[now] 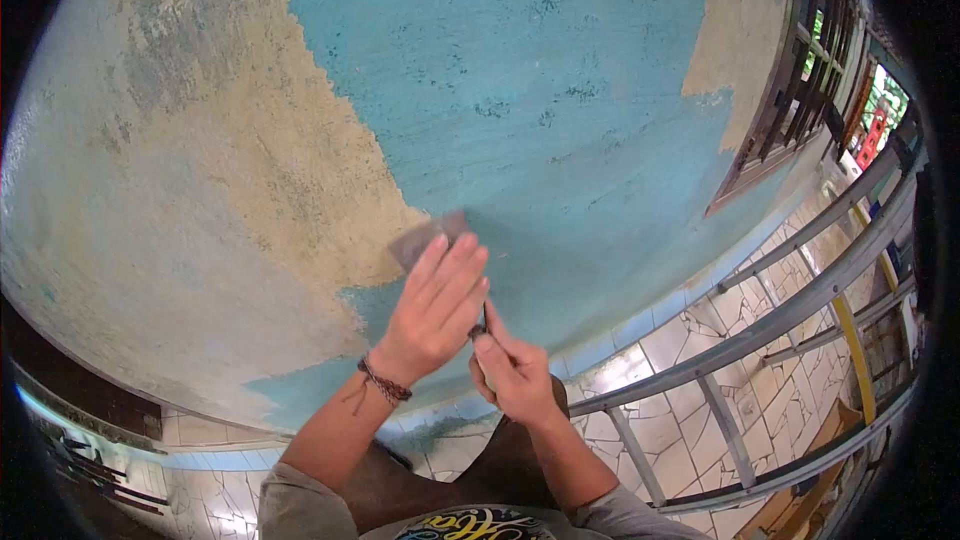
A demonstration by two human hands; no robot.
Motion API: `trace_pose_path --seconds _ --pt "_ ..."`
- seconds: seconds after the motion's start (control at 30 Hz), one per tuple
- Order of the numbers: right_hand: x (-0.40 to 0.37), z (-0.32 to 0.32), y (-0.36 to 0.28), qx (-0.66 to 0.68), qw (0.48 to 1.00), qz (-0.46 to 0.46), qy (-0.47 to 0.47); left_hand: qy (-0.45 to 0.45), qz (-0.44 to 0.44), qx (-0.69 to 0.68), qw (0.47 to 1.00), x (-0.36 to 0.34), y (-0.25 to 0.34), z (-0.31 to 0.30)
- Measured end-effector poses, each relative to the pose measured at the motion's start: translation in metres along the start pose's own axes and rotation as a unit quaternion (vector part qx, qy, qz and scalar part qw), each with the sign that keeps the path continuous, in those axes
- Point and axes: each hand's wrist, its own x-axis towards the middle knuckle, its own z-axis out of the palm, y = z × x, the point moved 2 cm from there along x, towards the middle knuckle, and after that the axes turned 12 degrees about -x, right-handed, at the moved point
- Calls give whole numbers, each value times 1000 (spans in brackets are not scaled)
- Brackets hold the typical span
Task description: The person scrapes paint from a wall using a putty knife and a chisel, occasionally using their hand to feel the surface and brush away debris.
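A scraper with a wide flat metal blade (410, 243) rests against the painted wall (520, 90), where blue paint meets a beige patch. My right hand (515, 370) is closed around its dark handle, low and to the right. Over the blade lies my left hand (432, 310), fingers stretched out and close together, seeming to press on it from behind. That hand covers much of the blade and its joint with the handle. Blue paint surrounds the blade on the right; bare beige and whitish wall spreads to the left.
A metal ladder (710, 420) lies along the right side above the broken-tile floor (655, 350). A window with dark bars (800, 70) is set in the wall at upper right. Light blue tiles (600, 345) edge the wall's base.
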Motion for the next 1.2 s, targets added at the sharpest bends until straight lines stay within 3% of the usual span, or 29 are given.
trace_pose_path --seconds 0.07,0.27,0.37,0.5,0.63,0.8,1.0,1.2 --pt "13 1 -23 37 999 -15 -6 -5 13 7 1000 20 -4 -9" --pt "-1 6 -21 11 998 56 7 -10 18 -4 1000 11 1 -8" --pt "20 4 -64 13 1000 14 20 5 46 1 999 53 -8 -27" --pt "-3 4 -29 -49 997 46 23 -2 10 -11 1000 13 2 -11" --pt "-15 21 -31 34 994 101 -2 -20 12 -11 1000 4 5 -17" --pt "-12 23 3 34 998 54 17 -38 12 9 999 -6 5 -17" --pt "6 18 -44 21 997 67 19 -11 41 31 999 40 2 -36" --pt "-9 24 -40 8 996 88 4 -23 27 -8 999 11 4 -30"
